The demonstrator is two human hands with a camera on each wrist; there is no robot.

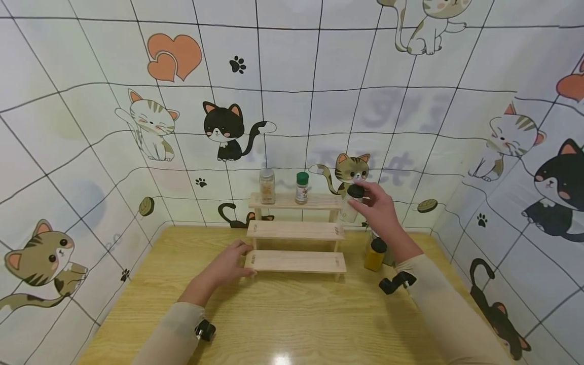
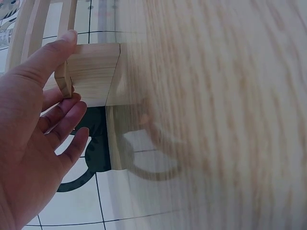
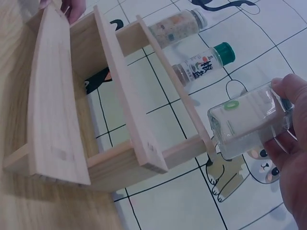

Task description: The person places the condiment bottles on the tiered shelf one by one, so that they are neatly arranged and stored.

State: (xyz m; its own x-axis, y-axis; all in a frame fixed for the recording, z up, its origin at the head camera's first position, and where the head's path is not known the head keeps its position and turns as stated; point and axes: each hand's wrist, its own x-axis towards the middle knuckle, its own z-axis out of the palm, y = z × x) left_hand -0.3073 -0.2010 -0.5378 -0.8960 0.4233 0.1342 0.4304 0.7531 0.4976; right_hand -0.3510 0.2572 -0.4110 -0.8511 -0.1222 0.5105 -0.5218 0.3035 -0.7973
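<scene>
My right hand [image 1: 382, 213] holds a clear square jar [image 3: 244, 122] by its black lid, close to the right end of the top tier. The jar looks whitish inside and has a small green mark; it tilts in the right wrist view. At the left end of the three-tier wooden rack [image 1: 296, 230], my left hand [image 1: 226, 266] pinches the lowest board [image 2: 62, 79], thumb on top and fingers beneath. On the top tier stand a pale-lidded jar [image 1: 267, 187] with light contents and a green-capped shaker [image 1: 301, 188].
Right of the rack, a black-lidded jar of yellow contents [image 1: 375, 256] stands on the wooden table [image 1: 292, 314], with further jars partly hidden behind it and my forearm. A cat-print wall covering [image 1: 292, 116] closes off the back and sides.
</scene>
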